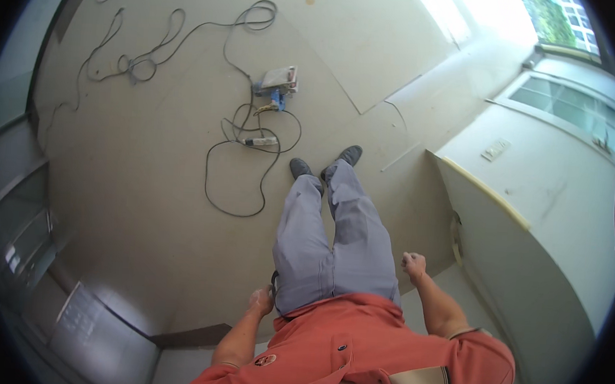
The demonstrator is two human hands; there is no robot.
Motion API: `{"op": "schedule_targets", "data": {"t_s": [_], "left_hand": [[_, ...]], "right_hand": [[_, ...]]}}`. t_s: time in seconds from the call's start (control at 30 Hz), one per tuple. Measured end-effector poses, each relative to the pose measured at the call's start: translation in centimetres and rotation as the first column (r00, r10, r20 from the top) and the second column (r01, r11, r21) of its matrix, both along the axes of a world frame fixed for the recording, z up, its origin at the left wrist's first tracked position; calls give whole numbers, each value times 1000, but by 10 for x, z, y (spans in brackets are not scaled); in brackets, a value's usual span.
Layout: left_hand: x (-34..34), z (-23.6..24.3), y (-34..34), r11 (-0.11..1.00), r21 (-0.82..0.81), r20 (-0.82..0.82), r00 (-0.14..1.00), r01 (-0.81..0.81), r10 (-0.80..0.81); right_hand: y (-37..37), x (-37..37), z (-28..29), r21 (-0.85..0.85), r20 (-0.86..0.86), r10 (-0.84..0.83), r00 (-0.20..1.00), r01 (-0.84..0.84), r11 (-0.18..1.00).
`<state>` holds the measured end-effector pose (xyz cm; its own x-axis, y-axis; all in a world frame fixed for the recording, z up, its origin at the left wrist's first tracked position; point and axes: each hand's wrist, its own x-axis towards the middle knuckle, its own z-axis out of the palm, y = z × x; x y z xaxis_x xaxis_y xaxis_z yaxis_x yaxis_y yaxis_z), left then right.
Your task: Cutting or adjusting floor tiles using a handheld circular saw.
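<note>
My left hand [261, 301] hangs beside my left hip, whitish dust on its back. Its fingers are mostly hidden, and a dark curved thing [274, 283] shows right at them against my trousers; I cannot make out what it is. Out to the right of my thigh, my right hand [413, 264] is curled closed, pale dust on the fingers and nothing visible in it. I stand upright in grey trousers [332, 257] and dark shoes [300, 167].
Ahead of my feet lie a power strip [260, 141] with a looped black cable [206, 179], and a white box-like thing [279, 79] with blue parts. More cable [262, 6] runs far left. At right stands a pale wall panel [514, 275] with a yellowish edge; a bright window [564, 25] is beyond.
</note>
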<state>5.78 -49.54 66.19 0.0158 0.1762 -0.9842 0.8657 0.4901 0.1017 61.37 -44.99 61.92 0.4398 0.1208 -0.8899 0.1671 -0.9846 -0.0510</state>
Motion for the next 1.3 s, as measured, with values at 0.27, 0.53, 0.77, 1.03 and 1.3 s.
{"op": "schedule_targets", "data": {"t_s": [0.27, 0.53, 0.77, 1.03, 1.3], "left_hand": [[-43, 8, 28, 981, 142, -29, 990, -132, 137], [-58, 23, 110, 903, 322, -88, 940, -285, 329], [-22, 36, 204, 882, 313, -26, 925, -353, 380], [3, 54, 351, 882, 386, 25, 959, -269, 281], [-5, 52, 392, 894, 429, -3, 990, -128, 143]], "right_hand": [[64, -51, 29, 1, 78, 231, 970, -232, 973], [181, -61, 56, 38, 82, 304, 949, -308, 951], [323, -30, 43, 81, 169, 593, 788, -610, 788], [424, -14, 43, 161, 225, 378, 898, -417, 895], [395, -3, 56, 60, 125, 205, 971, -214, 975]]}}
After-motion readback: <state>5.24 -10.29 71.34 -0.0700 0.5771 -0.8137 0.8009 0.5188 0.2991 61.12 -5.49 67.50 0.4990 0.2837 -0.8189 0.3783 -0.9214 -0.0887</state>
